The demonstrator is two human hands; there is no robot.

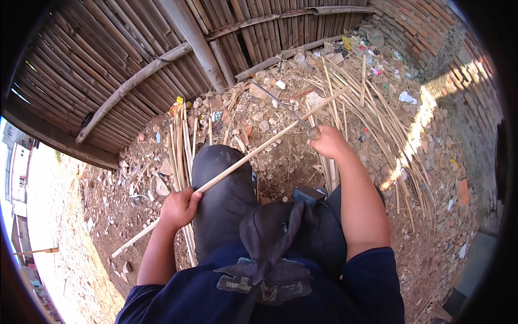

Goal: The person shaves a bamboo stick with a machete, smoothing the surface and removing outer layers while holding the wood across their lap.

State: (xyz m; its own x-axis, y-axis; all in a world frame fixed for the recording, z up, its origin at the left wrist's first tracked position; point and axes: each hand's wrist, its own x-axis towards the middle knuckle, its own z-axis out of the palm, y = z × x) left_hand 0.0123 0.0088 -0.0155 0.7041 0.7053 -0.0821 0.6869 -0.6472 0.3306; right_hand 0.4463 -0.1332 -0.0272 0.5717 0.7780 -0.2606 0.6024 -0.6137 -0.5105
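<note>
My left hand [179, 208] is closed around a long, pale bamboo strip [243, 161], which slants across my left thigh from lower left to upper right. In my closed right hand [329, 142] is the handle end of a knife [286, 108]. Its long, narrow dark blade points away to the upper left and crosses the strip; whether they touch I cannot tell. My dark-trousered knees are bent, with the strip passing over the left one [218, 167].
Split bamboo strips lie in a bundle [177, 146] beside my left leg and in a larger spread [386, 129] at right. A bamboo-slat wall [124, 59] stands ahead, a brick wall [421, 32] at right. A small dark box [307, 195] sits between my legs. Rubble and litter cover the ground.
</note>
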